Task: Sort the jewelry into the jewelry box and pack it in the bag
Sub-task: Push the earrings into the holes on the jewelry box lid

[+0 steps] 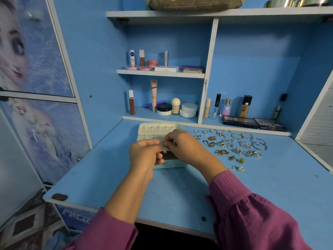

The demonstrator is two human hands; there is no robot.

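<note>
Mint-green plastic jewelry box [177, 164], lid raised, cream compartmented insert showing, set near the back edge of the blue laminate counter [111, 177], left of centre. Left hand [144, 154] and right hand [182, 147] meeting over the box, fingers of both curled, grip narrow, pinching a small white piece [165, 147] between them; identity of the piece unclear. Mixed gold and silver jewelry [232, 147] (hoops, chains, rings, green-stone earrings) laid out on the counter just right of the box, toward the back right. Purple sleeves on both forearms. Cosmetics on shelves behind.
</note>
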